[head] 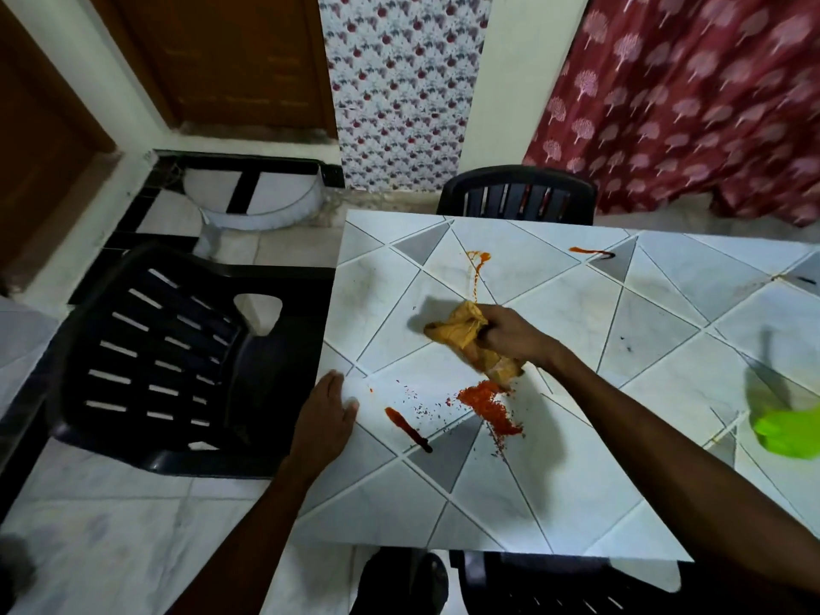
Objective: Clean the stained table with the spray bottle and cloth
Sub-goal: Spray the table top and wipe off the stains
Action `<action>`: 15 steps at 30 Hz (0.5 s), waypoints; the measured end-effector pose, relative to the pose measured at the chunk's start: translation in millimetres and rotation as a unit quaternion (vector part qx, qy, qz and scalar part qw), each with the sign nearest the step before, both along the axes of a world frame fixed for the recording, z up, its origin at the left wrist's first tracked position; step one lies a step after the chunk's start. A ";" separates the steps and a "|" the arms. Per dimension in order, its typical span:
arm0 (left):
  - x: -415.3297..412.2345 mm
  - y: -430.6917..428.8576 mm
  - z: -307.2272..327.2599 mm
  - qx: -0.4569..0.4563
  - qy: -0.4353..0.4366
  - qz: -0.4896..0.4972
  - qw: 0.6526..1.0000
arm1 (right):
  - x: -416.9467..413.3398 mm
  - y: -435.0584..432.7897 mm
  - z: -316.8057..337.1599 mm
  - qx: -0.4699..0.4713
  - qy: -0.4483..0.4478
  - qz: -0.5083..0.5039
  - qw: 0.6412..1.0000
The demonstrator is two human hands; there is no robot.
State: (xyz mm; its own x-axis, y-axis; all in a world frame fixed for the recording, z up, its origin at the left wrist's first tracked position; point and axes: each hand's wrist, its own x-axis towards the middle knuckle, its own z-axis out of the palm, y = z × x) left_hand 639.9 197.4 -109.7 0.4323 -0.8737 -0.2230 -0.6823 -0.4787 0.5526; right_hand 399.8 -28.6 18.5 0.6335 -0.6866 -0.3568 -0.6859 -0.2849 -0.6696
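Gripping the orange-brown cloth (461, 337) in the right hand (517, 337), with fingers curled tight round a crumpled wad, seemingly down against the worktop (554, 503), between a thin red trickle (477, 270) above and a heap of red powder (488, 403) just below. Bracing with the left hand (326, 417) flat at the worktop's left edge, fingers straight, holding nothing. Probably soft, light and limp (stained too, so likely to smear): best held by a thick bunched fold, clean face turned down. Likely to scatter loose powder if dragged fast. Far right, a blurred green shape (783, 430), possibly the spray bottle; cannot tell.
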 end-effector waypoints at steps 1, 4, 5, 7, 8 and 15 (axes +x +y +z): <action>2.2 -3.5 1.4 -0.008 -0.005 0.002 1.000 | 7.6 -4.2 3.4 -0.008 -0.011 -0.017 1.000; 13.3 -20.6 4.1 -0.031 -0.022 -0.003 0.999 | 39.0 -23.2 5.2 -0.029 -0.017 -0.035 0.999; 20.8 -30.0 2.9 -0.035 -0.023 -0.005 0.999 | 54.4 -32.8 4.5 -0.034 -0.007 -0.028 0.999; 30.9 -46.3 1.8 -0.039 -0.023 -0.012 0.999 | 80.3 -48.3 6.1 -0.045 0.023 -0.012 0.999; 38.4 -56.0 -0.1 -0.036 -0.022 -0.014 0.999 | 97.1 -58.4 5.8 -0.047 0.040 -0.003 0.998; 65.6 -92.9 -13.4 -0.004 -0.020 -0.029 0.999 | 206.7 -129.1 -10.0 -0.077 0.107 0.067 0.989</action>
State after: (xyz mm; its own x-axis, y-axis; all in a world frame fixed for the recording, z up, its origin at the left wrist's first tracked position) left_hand 705.5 104.5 -123.1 0.3886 -0.8998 -0.1984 -0.7312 -0.4321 0.5278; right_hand 606.5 -157.7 8.6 0.6443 -0.6575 -0.3905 -0.7559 -0.4703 -0.4554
